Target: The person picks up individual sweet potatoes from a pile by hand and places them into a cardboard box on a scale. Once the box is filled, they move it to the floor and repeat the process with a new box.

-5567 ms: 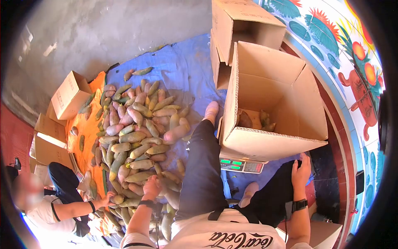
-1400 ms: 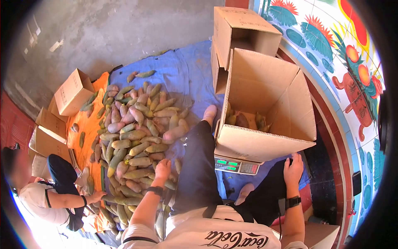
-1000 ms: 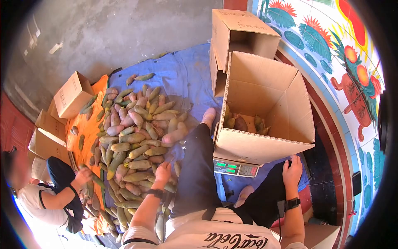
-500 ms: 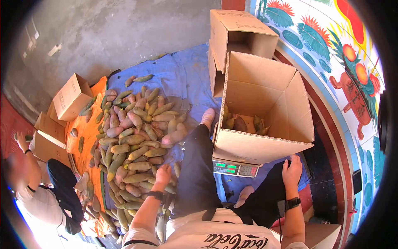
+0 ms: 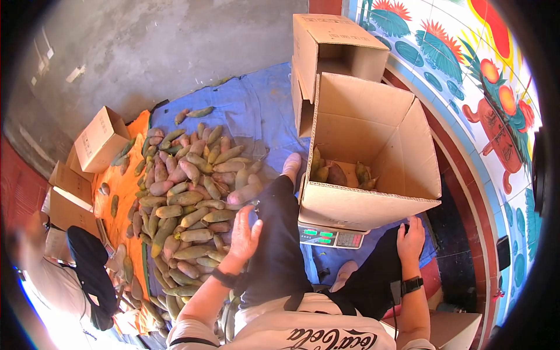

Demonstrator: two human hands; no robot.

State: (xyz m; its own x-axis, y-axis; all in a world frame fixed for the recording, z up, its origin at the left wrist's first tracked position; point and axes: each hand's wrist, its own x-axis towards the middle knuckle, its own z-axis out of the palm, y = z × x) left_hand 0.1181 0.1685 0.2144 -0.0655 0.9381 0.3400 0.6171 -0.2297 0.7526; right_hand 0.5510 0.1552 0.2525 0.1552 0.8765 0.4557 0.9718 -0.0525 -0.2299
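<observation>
My left hand [image 5: 244, 238] is raised beside my left knee, at the right side of a large pile of green and pinkish radishes [image 5: 185, 197]. Its fingers are apart, and I see nothing held in them. On my right thigh rests my right hand [image 5: 411, 240], fingers stretched out and holding nothing. In front of my legs an open cardboard box [image 5: 367, 204] stands on a digital scale [image 5: 331, 236] with lit green displays. Several radishes [image 5: 336, 175] lie at the bottom of the box.
More cardboard boxes [image 5: 344, 29] stand behind the open one, by a painted tile wall [image 5: 443, 46]. Radishes lie on a blue tarp [image 5: 256, 87] and an orange sheet [image 5: 121, 186]. At the left, a co-worker [image 5: 58, 280] sits near other cardboard boxes [image 5: 102, 140].
My left hand has moved forward from the radishes, and its fingers have spread. The co-worker's raised hand, earlier with a radish, has come lower and is blurred. My right hand stays put.
</observation>
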